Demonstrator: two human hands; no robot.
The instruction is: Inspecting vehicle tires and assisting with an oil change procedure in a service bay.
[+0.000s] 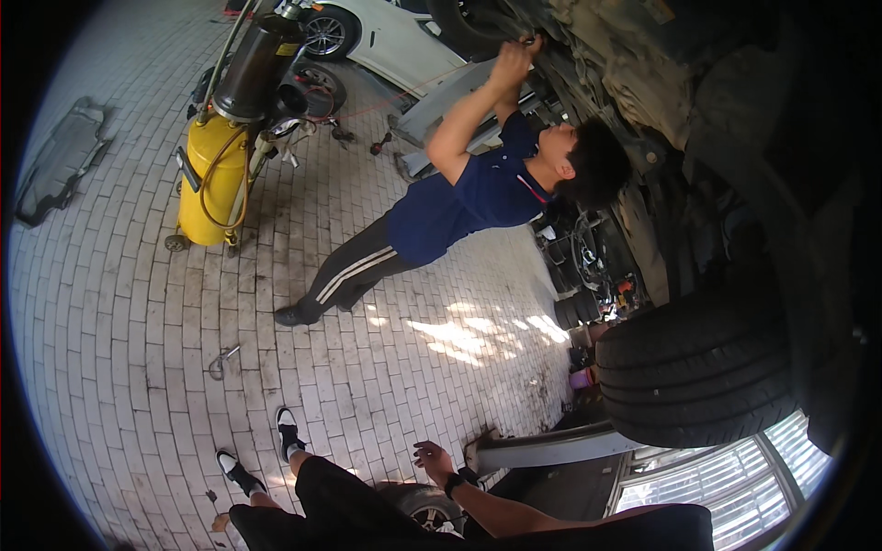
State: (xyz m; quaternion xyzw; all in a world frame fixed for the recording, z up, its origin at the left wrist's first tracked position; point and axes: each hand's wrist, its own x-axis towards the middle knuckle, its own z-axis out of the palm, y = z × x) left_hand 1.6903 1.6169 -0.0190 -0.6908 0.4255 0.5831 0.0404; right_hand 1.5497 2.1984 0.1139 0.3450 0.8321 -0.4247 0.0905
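Observation:
My right hand (pixel 434 463) hangs in the air at the lower middle, a dark watch (pixel 453 484) on its wrist. Its fingers are loosely bent and apart, with nothing in them. Behind it lies a wheel (pixel 429 516), partly covered by my legs. Only a small part of what looks like my left hand (pixel 220 522) shows by the hem of my black shorts; its fingers cannot be made out. At the upper middle a co-worker in a navy shirt (pixel 482 197) reaches both hands up to the underside of a raised vehicle (pixel 634 101). What those hands hold is too small to tell.
A yellow wheeled tank (pixel 213 184) stands at upper left. Beyond it lies a dark panel (pixel 62 161). A small metal tool (pixel 220 361) rests on the paving. The raised vehicle's tire (pixel 698 372) and a grey lift arm (pixel 551 450) are on the right. A white car (pixel 400 41) stands behind.

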